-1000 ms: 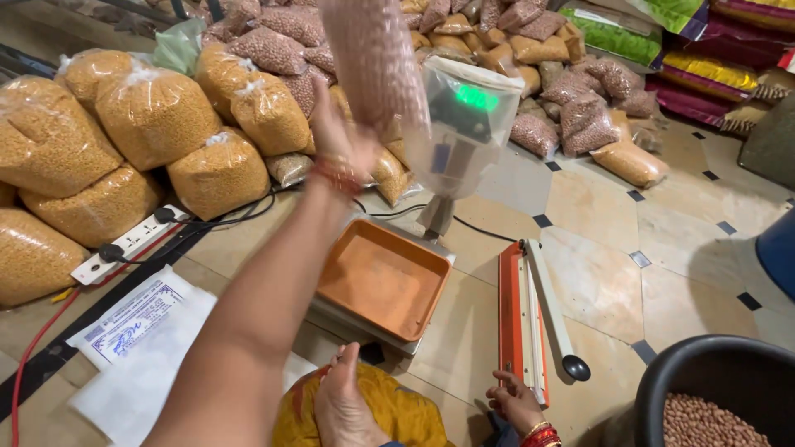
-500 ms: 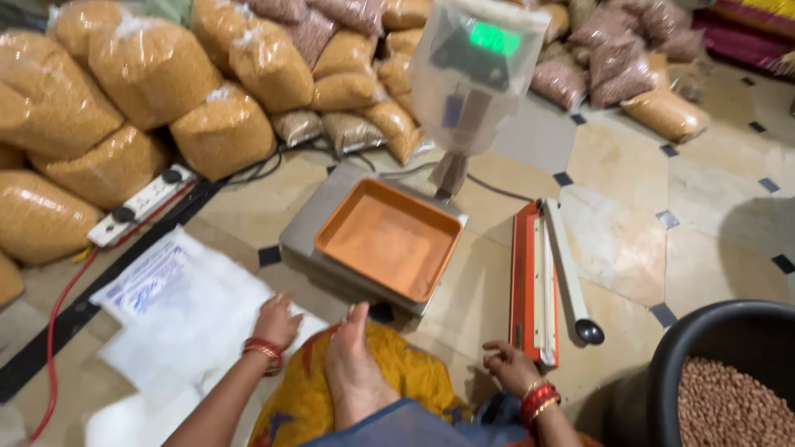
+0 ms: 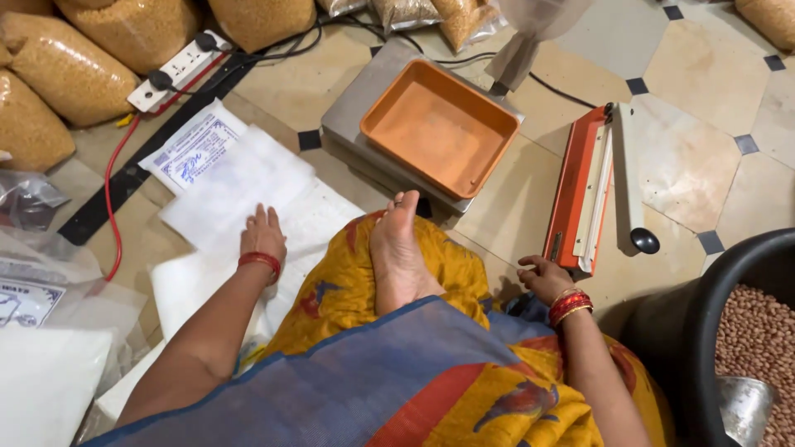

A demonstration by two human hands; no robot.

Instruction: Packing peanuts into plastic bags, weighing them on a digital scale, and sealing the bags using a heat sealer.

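— Orange tray (image 3: 439,128) on the scale (image 3: 352,116): anything in it from where you sit?

— Nothing, it's bare. It stands ahead of both hands, between them. As I read it, no weighing is under way.

— What are my hands on?

— I've got my left hand (image 3: 263,236) laid flat, palm down, fingers straight and close together, on the stack of flat white bags (image 3: 240,178). It presses on the top one but grips nothing. The forearm runs straight out from the body, wrist level.

— And the other?

— My right hand (image 3: 542,277) is loosely curled, knuckles up, low by the floor just beside the near end of the orange heat sealer (image 3: 580,194). I see nothing in it. Whether it touches the sealer I can't tell.

— So how much is done?

— Filled bags (image 3: 66,70) lie well beyond the left hand, so I'd judge some are finished. The flat ones under my palm are empty, none lifted or opened. The sealer's arm is raised with nothing under it.

— Stock?

— A black tub (image 3: 704,331) to the right of the right hand holds peanuts (image 3: 754,331), with a metal scoop (image 3: 741,406) in it.
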